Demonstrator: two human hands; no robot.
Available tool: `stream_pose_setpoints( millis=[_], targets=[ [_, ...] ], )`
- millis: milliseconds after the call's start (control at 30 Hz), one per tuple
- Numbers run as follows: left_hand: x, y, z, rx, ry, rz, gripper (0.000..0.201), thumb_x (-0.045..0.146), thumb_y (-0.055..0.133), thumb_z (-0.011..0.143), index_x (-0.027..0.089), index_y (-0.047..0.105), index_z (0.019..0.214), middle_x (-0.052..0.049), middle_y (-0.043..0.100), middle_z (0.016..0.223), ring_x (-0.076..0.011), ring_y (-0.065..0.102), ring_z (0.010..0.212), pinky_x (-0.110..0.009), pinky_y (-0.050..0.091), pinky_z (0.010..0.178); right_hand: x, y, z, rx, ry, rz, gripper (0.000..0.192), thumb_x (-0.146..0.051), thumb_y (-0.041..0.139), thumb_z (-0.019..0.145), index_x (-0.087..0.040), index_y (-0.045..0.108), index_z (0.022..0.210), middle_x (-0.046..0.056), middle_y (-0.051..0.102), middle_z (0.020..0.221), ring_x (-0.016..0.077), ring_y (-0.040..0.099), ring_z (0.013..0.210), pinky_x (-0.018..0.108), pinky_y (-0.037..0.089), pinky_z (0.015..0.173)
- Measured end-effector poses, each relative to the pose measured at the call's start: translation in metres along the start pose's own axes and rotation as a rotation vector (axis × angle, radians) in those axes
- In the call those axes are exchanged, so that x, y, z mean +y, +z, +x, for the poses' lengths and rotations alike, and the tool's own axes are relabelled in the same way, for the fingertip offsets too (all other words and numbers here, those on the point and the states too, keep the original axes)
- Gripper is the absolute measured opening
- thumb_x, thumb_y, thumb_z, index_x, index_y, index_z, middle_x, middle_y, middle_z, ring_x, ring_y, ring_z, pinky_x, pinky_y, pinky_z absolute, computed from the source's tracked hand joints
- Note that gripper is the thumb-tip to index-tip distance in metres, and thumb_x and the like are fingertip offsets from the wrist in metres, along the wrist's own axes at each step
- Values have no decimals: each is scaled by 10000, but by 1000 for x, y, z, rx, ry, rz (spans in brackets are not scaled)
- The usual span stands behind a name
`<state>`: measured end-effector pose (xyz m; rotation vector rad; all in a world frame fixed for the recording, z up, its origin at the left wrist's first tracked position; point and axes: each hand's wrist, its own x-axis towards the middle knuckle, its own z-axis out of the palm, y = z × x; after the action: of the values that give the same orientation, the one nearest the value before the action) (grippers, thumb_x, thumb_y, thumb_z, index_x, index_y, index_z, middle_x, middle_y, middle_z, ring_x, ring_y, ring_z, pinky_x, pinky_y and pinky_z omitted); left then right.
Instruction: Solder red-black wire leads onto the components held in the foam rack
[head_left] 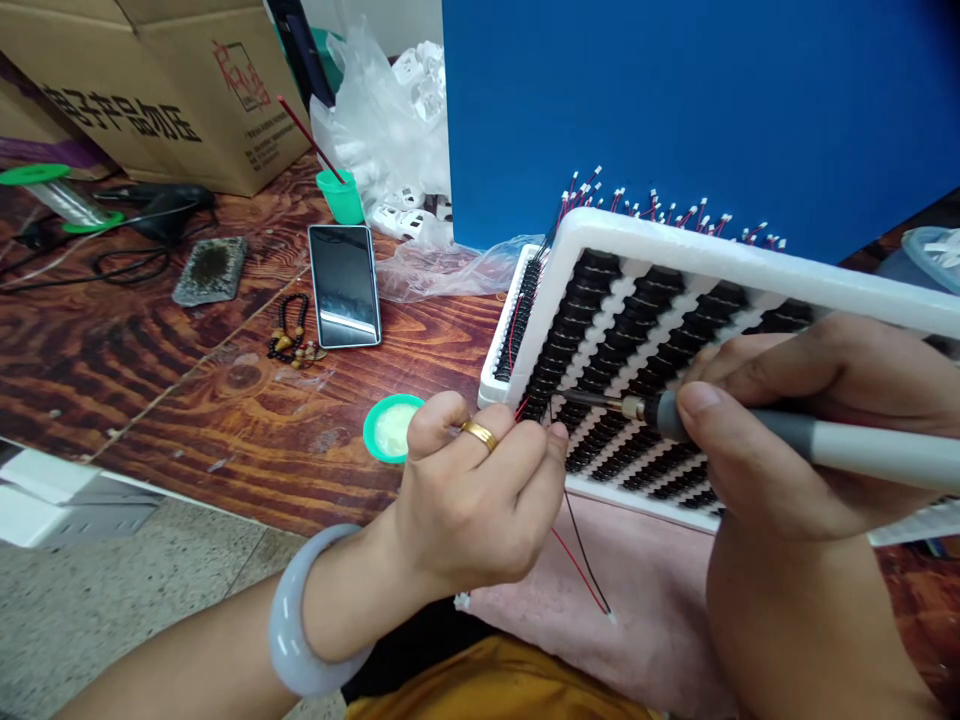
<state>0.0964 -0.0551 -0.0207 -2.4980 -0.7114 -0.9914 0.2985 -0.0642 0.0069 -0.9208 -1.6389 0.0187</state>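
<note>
Your left hand (487,490) curls, back upward, closed on thin red and black wires (587,580) at the left side of the white foam tray (675,231), while your right hand (784,485) grips the soldering iron (862,447) pen-like, nearly level, its tip just beside your left fingertips (559,432).

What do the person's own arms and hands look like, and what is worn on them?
The left hand is ungloved, with a shiny gold-coloured ring on one finger and a smooth, pale bluish-grey bangle around the wrist. The right hand is ungloved too, without a visible ring. No sleeve shows on either forearm.
</note>
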Motion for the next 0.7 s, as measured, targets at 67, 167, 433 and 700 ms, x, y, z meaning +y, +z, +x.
stream_pose_setpoints(
  millis=[67,167,433,700],
  targets=[
    [-1,0,0,4,2,3,187,116,661,865,170,637,687,54,499,567,-127,408,566,-361,254,666,1,-1,1,-12,-10,-33,269,-111,701,709,-169,460,605,-32,483,552,116,568,480,247,375,381],
    [-2,-1,0,-2,2,-1,183,116,654,871,170,635,697,57,495,573,-123,405,567,-359,249,665,2,-2,1,-2,-15,-52,270,-124,717,696,-166,467,602,-35,452,529,123,567,476,247,344,361],
    [-1,1,-1,8,-2,-5,189,129,676,861,170,622,685,61,498,571,-121,405,565,-361,252,661,4,-3,-3,-13,-5,-100,241,-152,726,671,-162,494,606,1,591,602,110,518,429,287,372,379],
    [-2,1,0,11,-5,-10,184,133,678,863,168,631,688,61,505,573,-119,404,557,-360,253,653,2,-3,1,-45,21,-136,252,-176,715,678,-164,478,596,-5,584,580,88,479,428,274,354,369]
  ],
)
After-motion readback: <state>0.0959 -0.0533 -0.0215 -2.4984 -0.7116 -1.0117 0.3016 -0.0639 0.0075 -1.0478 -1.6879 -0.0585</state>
